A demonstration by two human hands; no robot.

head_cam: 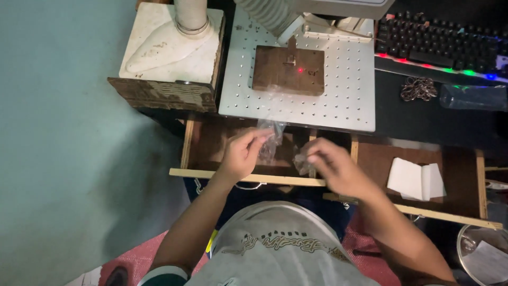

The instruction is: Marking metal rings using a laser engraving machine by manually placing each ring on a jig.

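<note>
1. A work area is seen from above, with a white perforated plate (344,95) taken here as the landmark.
2. A brown wooden block (288,71) is laid on the plate, and a small red light dot (300,70) is seen on the block's top.
3. Just below the plate's near edge, over an open wooden drawer (211,145), both hands are held close together.
4. A small clear plastic bag (271,139) is pinched by the left hand (241,154) between thumb and fingertips, its top reaching up to the plate's near edge.
5. A second crumpled bit of clear plastic (301,161) is pinched by the right hand (330,167); what lies inside cannot be told.
6. Right of the plate, a backlit keyboard (439,42) and a metal chain (418,89) are placed on a dark surface.
7. Below and right of the plate, white folded papers (415,180) are laid in a second drawer.
8. Left of the plate, a white housing (169,47) with a hose is mounted.
</note>
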